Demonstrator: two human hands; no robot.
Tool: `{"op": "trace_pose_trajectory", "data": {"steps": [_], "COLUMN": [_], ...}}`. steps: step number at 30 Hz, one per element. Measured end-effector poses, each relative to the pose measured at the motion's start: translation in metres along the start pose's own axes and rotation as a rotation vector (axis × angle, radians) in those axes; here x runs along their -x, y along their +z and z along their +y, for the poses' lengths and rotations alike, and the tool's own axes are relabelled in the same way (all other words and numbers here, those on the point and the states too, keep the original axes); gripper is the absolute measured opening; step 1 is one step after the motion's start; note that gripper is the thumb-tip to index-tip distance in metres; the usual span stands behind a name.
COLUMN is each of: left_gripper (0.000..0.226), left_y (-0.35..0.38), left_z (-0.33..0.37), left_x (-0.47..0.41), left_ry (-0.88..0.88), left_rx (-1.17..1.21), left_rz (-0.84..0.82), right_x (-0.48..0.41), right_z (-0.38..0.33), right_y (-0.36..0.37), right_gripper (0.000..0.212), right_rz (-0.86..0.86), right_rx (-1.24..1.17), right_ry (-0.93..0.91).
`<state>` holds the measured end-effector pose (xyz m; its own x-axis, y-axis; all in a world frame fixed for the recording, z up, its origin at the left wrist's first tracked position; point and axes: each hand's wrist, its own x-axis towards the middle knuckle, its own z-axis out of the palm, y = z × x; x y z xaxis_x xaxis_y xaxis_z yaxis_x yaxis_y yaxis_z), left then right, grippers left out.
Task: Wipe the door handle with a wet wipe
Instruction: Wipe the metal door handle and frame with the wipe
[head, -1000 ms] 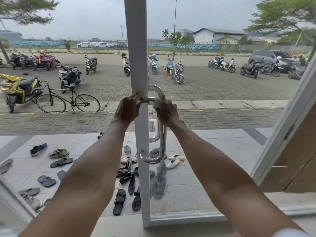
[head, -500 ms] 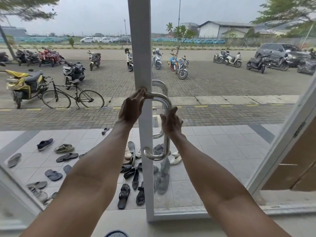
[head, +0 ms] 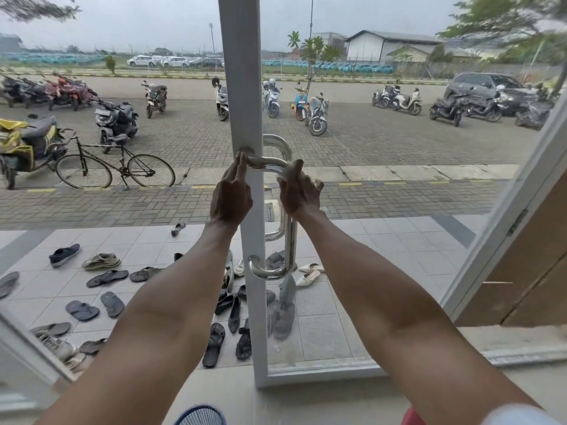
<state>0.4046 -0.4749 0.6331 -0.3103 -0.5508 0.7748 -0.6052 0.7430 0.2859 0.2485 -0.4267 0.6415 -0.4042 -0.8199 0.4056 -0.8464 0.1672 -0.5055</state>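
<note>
The chrome door handle (head: 290, 240) is a curved tube on the white door stile (head: 245, 87), with a matching handle behind the glass. My right hand (head: 299, 194) curls over the handle's upper bend, thumb up along the tube. My left hand (head: 231, 194) has straight fingers, their tips resting on the stile at the handle's upper mount, and holds nothing. No wet wipe shows; anything under my right palm is hidden.
Glass panels fill both sides of the stile. Outside lie several sandals and shoes (head: 107, 277) on grey tiles, with a bicycle (head: 116, 167) and parked motorbikes beyond. A brown panel (head: 527, 271) stands at the right. A blue round object (head: 201, 417) sits near my feet.
My left hand let go of the handle's top arm and straightened its fingers against the stile. My right hand slid down the bar, then came back up to the upper bend.
</note>
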Motion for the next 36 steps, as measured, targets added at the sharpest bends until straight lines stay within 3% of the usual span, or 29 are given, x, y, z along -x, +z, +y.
{"op": "trace_pose_trajectory", "data": {"steps": [6, 12, 15, 26, 36], "left_gripper": [0.071, 0.093, 0.102, 0.105, 0.108], "left_y": [0.007, 0.014, 0.014, 0.025, 0.045], "left_z": [-0.005, -0.025, -0.031, -0.023, -0.018], "left_x": [0.012, 0.029, 0.036, 0.05, 0.056], "left_ry": [-0.099, -0.022, -0.034, -0.072, -0.111], "left_rx": [-0.027, -0.148, -0.187, -0.144, -0.129], "left_rz": [-0.088, -0.505, -0.592, -0.505, -0.421], "right_x": [0.006, 0.011, 0.017, 0.044, 0.003], "right_z": [0.0, 0.008, 0.015, 0.043, 0.008], "right_y": [0.012, 0.026, 0.036, 0.063, 0.022], "right_gripper": [0.064, 0.07, 0.072, 0.066, 0.039], "right_rz": [0.012, 0.055, 0.059, -0.002, 0.323], "right_rx": [-0.005, -0.031, -0.061, -0.018, 0.036], "right_ry": [0.028, 0.061, 0.077, 0.059, -0.094]}}
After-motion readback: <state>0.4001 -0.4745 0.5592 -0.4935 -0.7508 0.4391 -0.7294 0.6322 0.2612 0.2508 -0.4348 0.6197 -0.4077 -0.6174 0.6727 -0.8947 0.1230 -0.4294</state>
